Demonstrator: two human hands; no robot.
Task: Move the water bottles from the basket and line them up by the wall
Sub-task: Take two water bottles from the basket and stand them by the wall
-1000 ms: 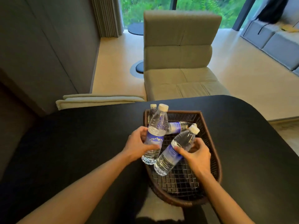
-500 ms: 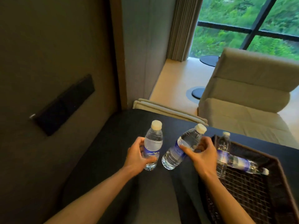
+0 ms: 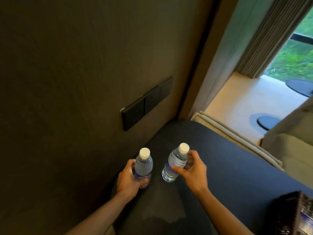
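Left hand [image 3: 129, 179], right hand [image 3: 193, 173] each gripping bottle, carrying toward wall [image 3: 67, 82] at 11 o'clock; next, setting both upright side by side

The left hand [image 3: 129, 178] is gripping a clear plastic water bottle with a white cap [image 3: 143, 167], close beside the dark brown wall [image 3: 67, 82] on the left. Just to its right, apart from it, the right hand [image 3: 193, 173] is holding a second clear white-capped bottle [image 3: 175, 164], tilted, over the dark tabletop [image 3: 228, 167]. A black switch panel [image 3: 146, 103] is sitting on the wall beyond them. The dark woven basket [image 3: 288, 214] is lying at the table's near right.
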